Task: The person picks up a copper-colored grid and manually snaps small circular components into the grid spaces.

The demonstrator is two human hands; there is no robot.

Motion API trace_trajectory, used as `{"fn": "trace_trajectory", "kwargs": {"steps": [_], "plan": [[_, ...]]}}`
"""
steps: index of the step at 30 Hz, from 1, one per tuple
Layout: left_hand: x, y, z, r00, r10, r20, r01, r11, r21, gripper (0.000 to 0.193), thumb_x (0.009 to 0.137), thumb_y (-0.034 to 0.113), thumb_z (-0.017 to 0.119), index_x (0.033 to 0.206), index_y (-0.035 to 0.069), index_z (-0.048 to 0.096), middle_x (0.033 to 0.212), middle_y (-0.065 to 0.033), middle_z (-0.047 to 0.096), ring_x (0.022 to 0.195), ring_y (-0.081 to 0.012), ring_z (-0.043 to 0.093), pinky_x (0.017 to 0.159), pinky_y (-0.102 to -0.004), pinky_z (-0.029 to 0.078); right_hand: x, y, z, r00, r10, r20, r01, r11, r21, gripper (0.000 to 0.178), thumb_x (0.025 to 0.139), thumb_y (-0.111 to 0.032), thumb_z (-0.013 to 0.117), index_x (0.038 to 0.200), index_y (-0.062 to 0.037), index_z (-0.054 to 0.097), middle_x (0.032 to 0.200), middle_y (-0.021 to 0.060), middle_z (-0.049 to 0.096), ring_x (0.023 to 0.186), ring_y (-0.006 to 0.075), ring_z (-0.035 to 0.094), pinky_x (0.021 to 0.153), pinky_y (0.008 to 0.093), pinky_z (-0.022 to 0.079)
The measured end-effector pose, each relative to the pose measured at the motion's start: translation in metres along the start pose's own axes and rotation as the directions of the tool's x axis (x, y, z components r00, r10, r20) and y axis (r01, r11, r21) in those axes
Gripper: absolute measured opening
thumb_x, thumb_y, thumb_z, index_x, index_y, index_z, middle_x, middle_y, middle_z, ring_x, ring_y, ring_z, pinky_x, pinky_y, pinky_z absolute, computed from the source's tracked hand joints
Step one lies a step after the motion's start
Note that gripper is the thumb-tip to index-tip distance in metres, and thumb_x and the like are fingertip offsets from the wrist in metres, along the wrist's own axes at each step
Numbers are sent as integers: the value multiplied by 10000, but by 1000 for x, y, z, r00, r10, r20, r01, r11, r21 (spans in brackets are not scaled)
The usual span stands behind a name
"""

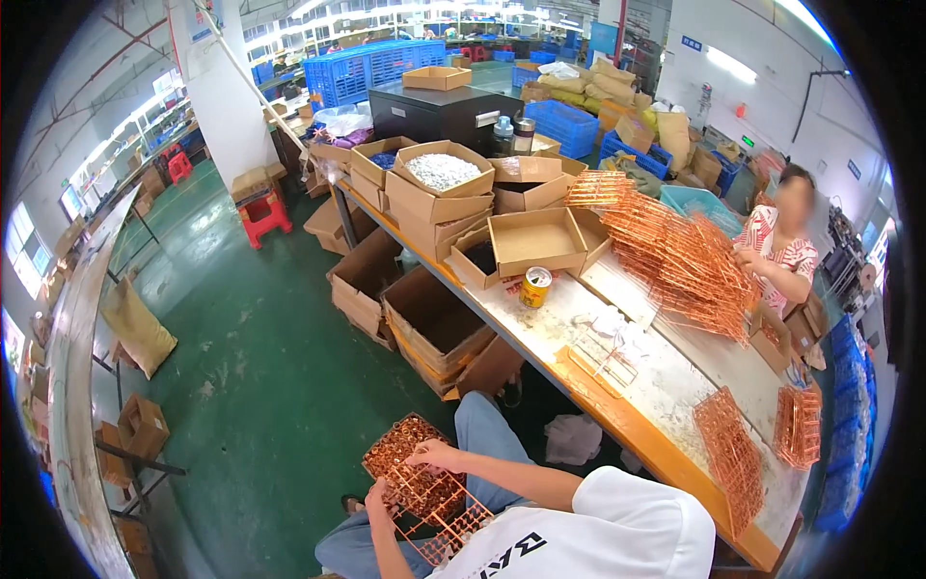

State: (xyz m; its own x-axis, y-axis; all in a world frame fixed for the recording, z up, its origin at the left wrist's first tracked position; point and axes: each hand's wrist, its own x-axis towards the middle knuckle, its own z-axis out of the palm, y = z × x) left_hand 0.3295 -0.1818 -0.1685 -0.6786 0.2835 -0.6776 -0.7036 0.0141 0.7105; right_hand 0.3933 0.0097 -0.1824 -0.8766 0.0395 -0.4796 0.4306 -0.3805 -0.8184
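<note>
A copper-coloured lattice frame (461, 529) lies tilted over my lap, its lower end against my white shirt. My left hand (377, 498) is closed on the frame's left edge. At its upper end, my right hand (436, 455) has its fingers bent and pressed together at the bars; any small piece between them is too small to make out. Under the frame and both hands sits a container (413, 419) filled with small copper-coloured parts (388, 448). The frame hides some of these parts.
On my right, a long worktable (666, 405) carries a large stack of copper-coloured frames (675, 256), more loose frames (730, 454), a yellow can (535, 288) and cardboard boxes (536, 241). Open cartons (434, 318) stand below it. A co-worker (781, 241) handles the stack.
</note>
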Motion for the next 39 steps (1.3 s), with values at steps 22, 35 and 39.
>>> {"fn": "trace_trajectory", "kwargs": {"steps": [22,35,39], "plan": [[-17,8,-1,988,80,131,-82,997,10,218,770,136,655,950,28,601,763,-29,599,575,-88,547,456,-210,379,2,-10,14,976,214,28,-216,974,64,105,796,-107,612,832,-8,621,635,0,542,424,43,360,366,188,253],[15,-28,-31,962,0,272,33,992,-119,295,802,325,607,1017,131,554,905,0,583,802,-153,577,598,-375,528,8,14,13,1000,18,23,-13,983,-183,175,820,-159,582,693,-71,499,523,-31,432,405,63,366,358,223,285],[36,-24,-40,955,-109,276,172,961,-216,203,854,237,513,1003,108,559,805,14,561,730,-76,543,562,-207,441,31,21,8,960,278,8,-279,959,42,138,813,-122,610,755,-69,497,604,-19,465,457,57,380,393,216,287]]}}
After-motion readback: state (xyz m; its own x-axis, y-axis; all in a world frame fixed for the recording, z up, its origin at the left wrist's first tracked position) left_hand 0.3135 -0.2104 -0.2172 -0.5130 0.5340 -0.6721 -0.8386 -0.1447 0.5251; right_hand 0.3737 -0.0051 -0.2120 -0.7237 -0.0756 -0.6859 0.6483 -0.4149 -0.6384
